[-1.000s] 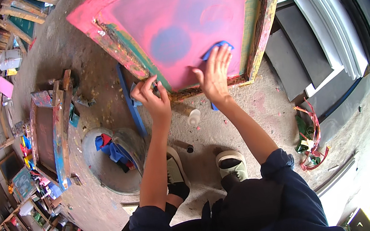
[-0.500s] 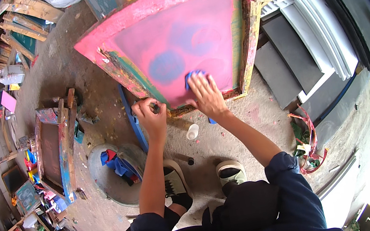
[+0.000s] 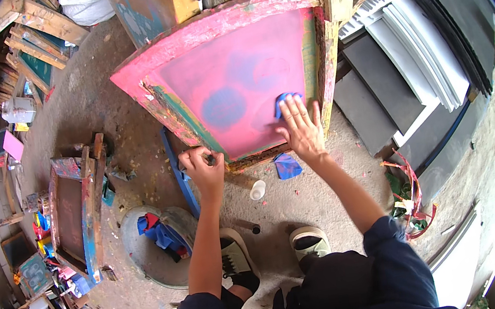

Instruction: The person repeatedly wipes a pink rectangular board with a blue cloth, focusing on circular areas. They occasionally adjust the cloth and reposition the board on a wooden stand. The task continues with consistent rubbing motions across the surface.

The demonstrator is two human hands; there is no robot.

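Observation:
A large wooden printing screen [image 3: 232, 87] with a pink mesh and paint-stained frame leans on the ground in front of me. My right hand [image 3: 302, 129] presses a blue cloth [image 3: 283, 100] flat against the lower right of the mesh, fingers spread. My left hand [image 3: 201, 168] is closed around the frame's lower left edge [image 3: 210, 158], steadying it. A blue round stain [image 3: 223, 107] shows in the mesh to the left of the cloth. My two shoes [image 3: 273, 253] stand on the concrete below.
A second blue cloth scrap [image 3: 287, 165] and a small white cup [image 3: 257, 190] lie under the screen. A round basin with blue rags [image 3: 157, 238] sits at lower left, beside another paint-stained screen [image 3: 77, 210]. Stacked grey and white boards [image 3: 418, 61] lie at right.
My right hand has slid the blue cloth across the lower part of the mesh. My left hand keeps its hold on the frame. My head has moved, shifting the view.

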